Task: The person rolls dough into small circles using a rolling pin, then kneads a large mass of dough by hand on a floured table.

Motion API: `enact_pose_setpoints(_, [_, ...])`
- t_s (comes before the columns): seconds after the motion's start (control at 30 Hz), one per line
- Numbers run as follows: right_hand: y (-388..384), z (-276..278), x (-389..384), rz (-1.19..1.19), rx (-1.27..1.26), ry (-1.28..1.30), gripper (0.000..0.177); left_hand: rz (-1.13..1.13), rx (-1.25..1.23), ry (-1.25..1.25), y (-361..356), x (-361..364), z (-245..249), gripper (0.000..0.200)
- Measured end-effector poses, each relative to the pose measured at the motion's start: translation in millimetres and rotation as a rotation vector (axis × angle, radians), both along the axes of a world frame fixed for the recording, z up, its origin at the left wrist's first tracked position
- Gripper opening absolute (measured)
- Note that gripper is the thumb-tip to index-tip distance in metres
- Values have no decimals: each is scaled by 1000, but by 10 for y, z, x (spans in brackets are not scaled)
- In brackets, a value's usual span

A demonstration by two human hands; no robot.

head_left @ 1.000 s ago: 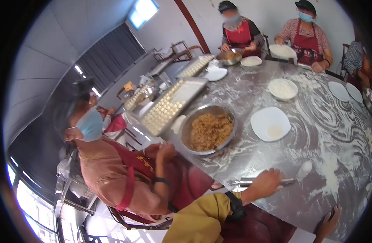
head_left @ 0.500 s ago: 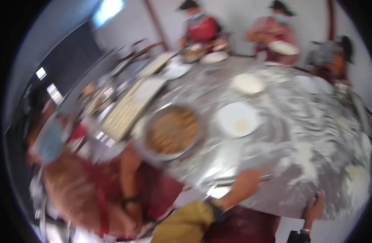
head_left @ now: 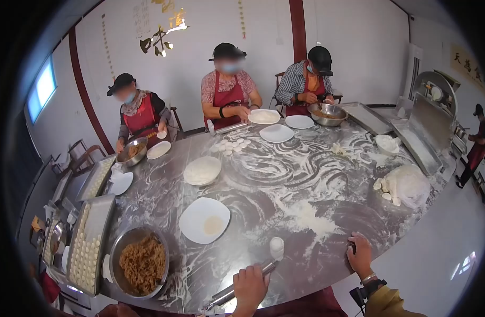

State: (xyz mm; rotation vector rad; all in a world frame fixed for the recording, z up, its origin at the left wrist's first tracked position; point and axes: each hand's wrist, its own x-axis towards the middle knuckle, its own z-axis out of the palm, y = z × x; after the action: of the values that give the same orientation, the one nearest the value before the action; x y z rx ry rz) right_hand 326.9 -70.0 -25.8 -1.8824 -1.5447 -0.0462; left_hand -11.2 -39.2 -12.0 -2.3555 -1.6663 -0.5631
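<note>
Left hand (head_left: 248,288) grip is clamped on the rolling pin (head_left: 266,267), near 1 dough lump (head_left: 276,246). Right hand (head_left: 360,257) rests on the table (head_left: 306,174); I cannot tell its grip.

Gold Chinese calligraphy (head_left: 160,31) marks the back wall (head_left: 348,47); a framed sign (head_left: 463,59) carries dark characters, illegible.

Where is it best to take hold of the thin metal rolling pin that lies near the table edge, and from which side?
At its middle, from above and from the near edge. The metal rolling pin is a thin, smooth rod lying flat and slanted on the floured table, so gripped by an end it would probably tip; the left hand lies over that middle.
</note>
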Motion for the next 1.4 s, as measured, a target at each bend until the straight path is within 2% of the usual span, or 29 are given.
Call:
enact_pose_setpoints(0.5, [-16, -2, 16, -10, -22, 38, 28, -7, -89, -16, -23, 15, 71, 36])
enact_pose_setpoints(0.6, [-4, -53, 53, -1, 3, 9, 28, -46, -261, -106, 12, 8, 240, 37])
enact_pose_setpoints(0.7, [16, -94, 63, 10, 47, 32, 28, -218, -316, -494, 617, -160, 171, 43])
enact_pose_setpoints(0.73, [14, -86, 58, 6, 46, 29, 28, -99, -506, -516, 887, -123, 506, 50])
enact_pose_setpoints(0.77, [12, -74, 50, 0, 45, 26, 28, -171, -344, -497, 1135, -86, 783, 55])
enact_pose_setpoints(0.83, [4, -59, 44, -7, 36, 24, 28, -264, -203, -656, 1543, 102, 1446, 59])
enact_pose_setpoints(0.87, [0, -52, 48, -4, 28, 22, 27, -343, -13, -648, 1886, 155, 1544, 64])
enact_pose_setpoints(0.9, [8, -42, 53, -3, 25, 19, 27, -298, -104, -702, 1963, 264, 1888, 68])
enact_pose_setpoints(0.97, [5, -12, 40, -6, 22, 20, 26, -396, -243, -928, 2113, 416, 2290, 73])
enact_pose_setpoints(1.17, [23, -39, 55, -7, 35, -17, 26, -415, -404, -1153, 2266, 617, 2645, 80])
enact_pose_setpoints(1.37, [22, -73, 67, -7, 43, -21, 28, -332, -455, -1146, 2267, 644, 2767, 73])
enact_pose_setpoints(1.4, [11, -117, 72, -8, 57, -35, 28, -373, -513, -1100, 2318, 653, 2729, 73])
